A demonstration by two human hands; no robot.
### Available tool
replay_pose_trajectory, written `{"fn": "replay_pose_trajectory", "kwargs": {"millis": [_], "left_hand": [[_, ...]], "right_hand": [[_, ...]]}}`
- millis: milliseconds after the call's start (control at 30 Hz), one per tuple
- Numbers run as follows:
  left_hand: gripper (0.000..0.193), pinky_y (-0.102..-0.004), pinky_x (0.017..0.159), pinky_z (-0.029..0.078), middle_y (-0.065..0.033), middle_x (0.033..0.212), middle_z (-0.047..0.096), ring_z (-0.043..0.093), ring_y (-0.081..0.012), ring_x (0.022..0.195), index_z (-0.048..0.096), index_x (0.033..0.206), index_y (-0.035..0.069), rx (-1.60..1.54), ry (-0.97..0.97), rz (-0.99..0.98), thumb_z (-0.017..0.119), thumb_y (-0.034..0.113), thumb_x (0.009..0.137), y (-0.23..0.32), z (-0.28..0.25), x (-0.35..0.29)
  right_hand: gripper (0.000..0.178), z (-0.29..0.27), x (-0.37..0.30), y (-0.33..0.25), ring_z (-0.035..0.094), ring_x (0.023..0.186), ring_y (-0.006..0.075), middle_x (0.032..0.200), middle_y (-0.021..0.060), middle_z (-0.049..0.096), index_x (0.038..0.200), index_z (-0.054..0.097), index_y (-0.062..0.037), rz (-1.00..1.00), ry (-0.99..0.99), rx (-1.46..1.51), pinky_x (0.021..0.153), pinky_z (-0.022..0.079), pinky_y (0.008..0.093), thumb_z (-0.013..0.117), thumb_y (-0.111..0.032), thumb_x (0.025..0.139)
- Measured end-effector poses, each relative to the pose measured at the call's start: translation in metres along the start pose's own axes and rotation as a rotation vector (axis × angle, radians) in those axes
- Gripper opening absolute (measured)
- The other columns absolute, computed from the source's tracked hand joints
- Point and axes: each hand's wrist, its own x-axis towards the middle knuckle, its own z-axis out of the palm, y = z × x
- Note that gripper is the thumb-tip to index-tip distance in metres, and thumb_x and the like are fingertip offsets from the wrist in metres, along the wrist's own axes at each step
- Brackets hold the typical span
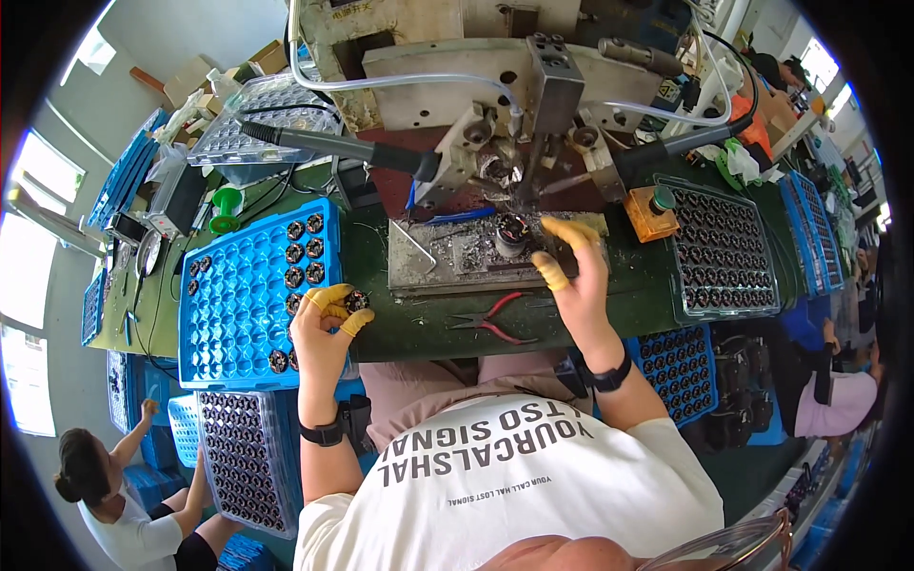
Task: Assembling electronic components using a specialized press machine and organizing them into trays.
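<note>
At right edge of blue tray (224,328), left hand (322,322) grasps round part (356,301) in fingers; similar parts (294,252) partly fill tray. Right of tray, right hand's (581,281) fingers released.

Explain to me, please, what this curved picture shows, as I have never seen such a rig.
There is no robot here: a person works with their own two hands, fingertips covered in yellow. The one picture comes from a wide fisheye camera on the person's head, looking down, so straight edges bend. The left hand holds a small dark round part near the right edge of a blue tray, where similar parts fill some pockets. The right hand is open beside another round piece at the metal machine. Red-handled pliers lie on the green tabletop in front of it.
</note>
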Motion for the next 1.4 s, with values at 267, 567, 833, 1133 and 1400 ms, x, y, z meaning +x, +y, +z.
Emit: {"fn": "replay_pose_trajectory", "kwargs": {"millis": [267, 567, 833, 1133, 1400], "left_hand": [[0.038, -0.0217, 0.062, 0.051, -0.0049, 0.092, 0.060, 0.063, -0.0117, 0.074, 0.068, 0.104, 0.000, 0.148, 0.075, 0.104, 0.083, 0.002, 0.069, 0.022, 0.008, 0.010], [0.043, -0.0345, 0.076, 0.051, -0.0137, 0.098, 0.063, 0.064, -0.0296, 0.086, 0.069, 0.104, 0.002, 0.028, -0.140, 0.395, 0.085, 0.021, 0.069, 0.098, 0.125, 0.057], [0.043, -0.0344, 0.073, 0.051, -0.0138, 0.095, 0.062, 0.063, -0.0288, 0.079, 0.067, 0.105, 0.000, 0.091, -0.300, 0.327, 0.084, 0.018, 0.069, 0.098, 0.130, 0.069], [0.041, -0.0397, 0.074, 0.052, -0.0153, 0.094, 0.060, 0.062, -0.0356, 0.083, 0.065, 0.102, 0.000, 0.182, -0.265, 0.351, 0.083, 0.021, 0.071, 0.100, 0.139, 0.063], [0.071, -0.0341, 0.078, 0.051, -0.0150, 0.108, 0.062, 0.063, -0.0260, 0.090, 0.052, 0.126, -0.003, 0.045, -0.170, 0.374, 0.086, 0.027, 0.072, 0.082, 0.135, 0.051]], "right_hand": [[0.040, 0.001, 0.031, -0.009, 0.059, 0.098, 0.0278, 0.102, 0.0101, 0.065, 0.105, 0.067, -0.0053, -0.078, -0.041, -0.020, 0.086, 0.046, 0.0367, 0.083, -0.020, 0.072], [0.036, -0.075, 0.013, 0.027, 0.059, 0.100, 0.0196, 0.110, 0.0080, 0.065, 0.113, 0.064, -0.0023, 0.177, 0.108, -0.142, 0.093, 0.044, 0.0315, 0.077, -0.016, 0.082], [0.037, -0.126, 0.014, 0.074, 0.058, 0.110, 0.0239, 0.122, 0.0118, 0.062, 0.119, 0.060, -0.0011, 0.179, 0.153, -0.334, 0.100, 0.042, 0.0342, 0.072, -0.016, 0.087], [0.035, -0.122, 0.033, 0.096, 0.057, 0.116, 0.0263, 0.129, 0.0136, 0.059, 0.118, 0.058, 0.0001, 0.138, 0.115, -0.327, 0.100, 0.042, 0.0346, 0.069, -0.016, 0.090], [0.038, -0.117, 0.032, 0.125, 0.060, 0.110, 0.0302, 0.126, 0.0154, 0.061, 0.122, 0.057, -0.0005, -0.007, 0.050, -0.356, 0.092, 0.047, 0.0376, 0.069, -0.015, 0.089]]}}
